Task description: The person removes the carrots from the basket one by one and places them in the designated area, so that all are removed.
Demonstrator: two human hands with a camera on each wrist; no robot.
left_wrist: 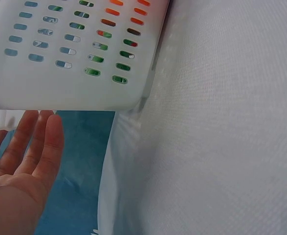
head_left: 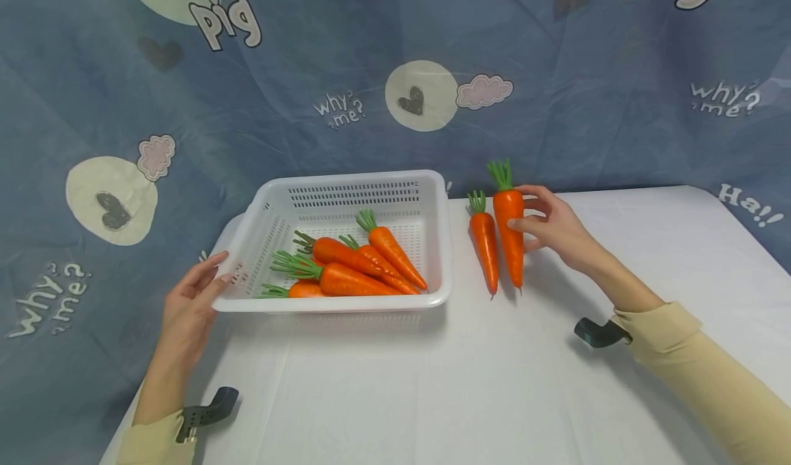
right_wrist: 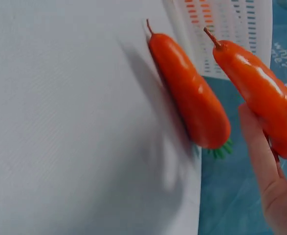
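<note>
A white plastic basket (head_left: 334,304) with slotted walls stands on the left part of the table, holding several orange carrots (head_left: 358,279) with green stems. My left hand (head_left: 193,307) is at its left end, fingertips touching the rim. In the left wrist view the fingers of this hand (left_wrist: 28,156) reach fairly straight up to the rim. To the right of the basket, my right hand (head_left: 553,228) holds a carrot (head_left: 509,228) between thumb and fingers, its green top upward. A second carrot (head_left: 484,248) lies on the table just left of it.
A white cloth (head_left: 494,382) covers the table. Behind it hangs a blue printed curtain (head_left: 346,32), right at the table's back edge. Dark wrist-worn devices (head_left: 210,406) sit at both sleeves.
</note>
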